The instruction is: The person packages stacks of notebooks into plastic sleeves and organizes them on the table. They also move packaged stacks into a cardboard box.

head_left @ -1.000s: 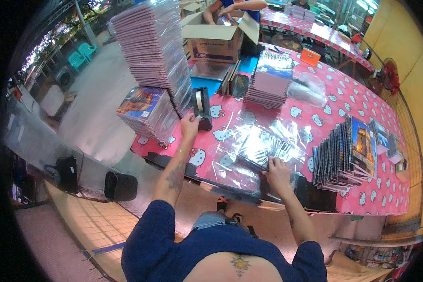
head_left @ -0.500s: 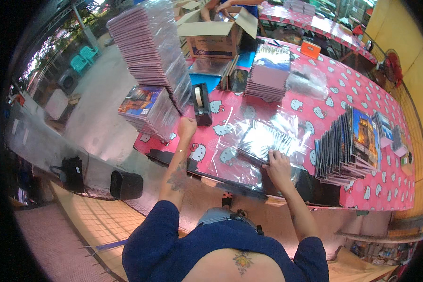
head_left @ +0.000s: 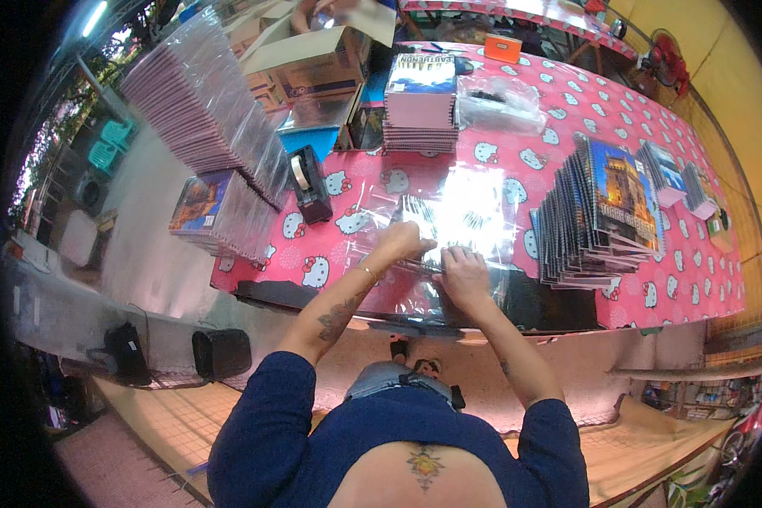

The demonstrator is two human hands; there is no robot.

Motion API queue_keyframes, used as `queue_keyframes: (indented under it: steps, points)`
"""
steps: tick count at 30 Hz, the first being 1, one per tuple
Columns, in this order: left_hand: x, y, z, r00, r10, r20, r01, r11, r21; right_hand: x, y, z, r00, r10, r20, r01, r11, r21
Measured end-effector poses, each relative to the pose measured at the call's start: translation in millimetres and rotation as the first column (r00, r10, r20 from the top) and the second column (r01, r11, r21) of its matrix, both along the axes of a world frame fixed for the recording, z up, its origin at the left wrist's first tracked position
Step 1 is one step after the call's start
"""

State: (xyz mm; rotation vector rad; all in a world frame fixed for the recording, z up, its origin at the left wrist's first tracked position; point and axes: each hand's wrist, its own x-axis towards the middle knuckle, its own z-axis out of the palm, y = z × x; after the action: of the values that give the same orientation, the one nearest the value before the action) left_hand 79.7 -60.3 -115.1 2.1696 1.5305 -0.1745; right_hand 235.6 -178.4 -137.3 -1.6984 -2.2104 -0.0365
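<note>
A glossy packet of clear plastic film point(head_left: 480, 207) lies in front of me, strongly lit by glare. Through the film shows a dark spiral-bound book point(head_left: 418, 212). My left hand point(head_left: 405, 241) is closed at the packet's near left part; what its fingertips pinch is too small to make out. Beside it, my right hand point(head_left: 465, 275) rests with its fingers laid on the packet's near edge. A black tape dispenser point(head_left: 311, 186) with a pale roll stands to the left, apart from both hands.
Tall stacks of books wrapped in plastic point(head_left: 196, 106) rise at the left edge of the pink patterned table point(head_left: 317, 271). More spiral books point(head_left: 597, 207) lean at right; another stack point(head_left: 421, 110) stands behind. Beyond an open carton point(head_left: 313, 72), another person's hands work.
My left hand has moved right, from beside the tape dispenser and wrapped stack to the packet. The right hand stays on the packet's near edge. The view has shifted.
</note>
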Motion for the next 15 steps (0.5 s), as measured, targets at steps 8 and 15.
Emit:
queue_keyframes:
  steps: [8, 15]
  points:
    - [-17.6, -40.2, -5.1, 0.995, -0.071, 0.066, 0.051, 0.962, 0.268, 5.2, 21.3, 6.1, 0.993, -0.122, 0.000, 0.121, 0.983, -0.136]
    - [2.7, -96.5, -53.8, 0.840, -0.474, 0.262, 0.114, 0.628, 0.770, 31.8, 125.9, -19.9, 0.975, -0.214, -0.059, 0.187, 0.935, -0.301]
